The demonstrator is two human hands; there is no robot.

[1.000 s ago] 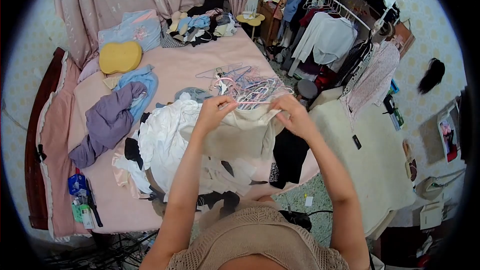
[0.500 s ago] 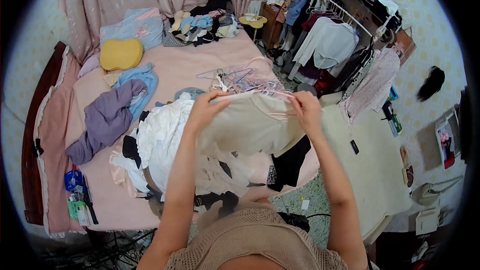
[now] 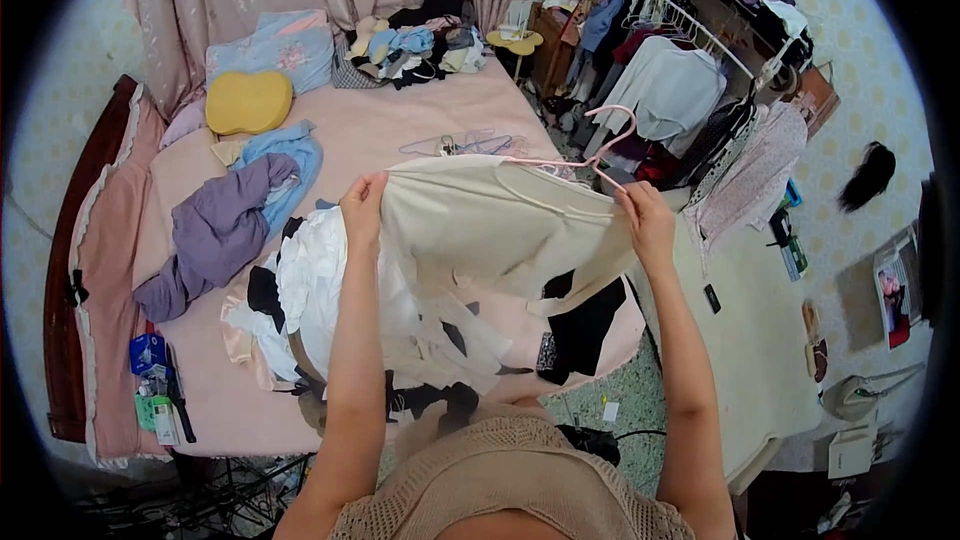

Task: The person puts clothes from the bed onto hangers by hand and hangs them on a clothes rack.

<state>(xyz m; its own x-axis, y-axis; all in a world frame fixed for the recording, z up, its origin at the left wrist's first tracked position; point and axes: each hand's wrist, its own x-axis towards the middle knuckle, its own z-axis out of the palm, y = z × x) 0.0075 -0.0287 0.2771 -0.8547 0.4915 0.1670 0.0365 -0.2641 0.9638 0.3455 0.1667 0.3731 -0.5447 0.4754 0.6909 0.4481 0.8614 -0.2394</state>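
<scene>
A cream garment (image 3: 480, 215) is stretched between my two hands above the bed. My left hand (image 3: 364, 208) is closed on its upper left corner. At its upper right edge my right hand (image 3: 645, 220) pinches the cloth, close to the end of a pink hanger (image 3: 596, 155). The hanger's hook points up, and part of its bar lies inside the garment's neckline. Behind the cloth, several hangers (image 3: 470, 142) lie on the bed, most of them hidden. White clothes (image 3: 310, 275) are heaped beside my left forearm, and a black garment (image 3: 585, 335) lies below the cream one.
The pink bed (image 3: 420, 120) holds a yellow cushion (image 3: 248, 102), a purple garment (image 3: 232, 220) and a clothes pile (image 3: 412, 45) at the back. A clothes rack (image 3: 700, 30) stands at the back right. To the right is a cream-covered surface (image 3: 745, 340) with a black remote-like object (image 3: 712, 298).
My hands have moved apart and up, spreading the cream garment wider. The pink hanger's hook now stands up in view near my right hand.
</scene>
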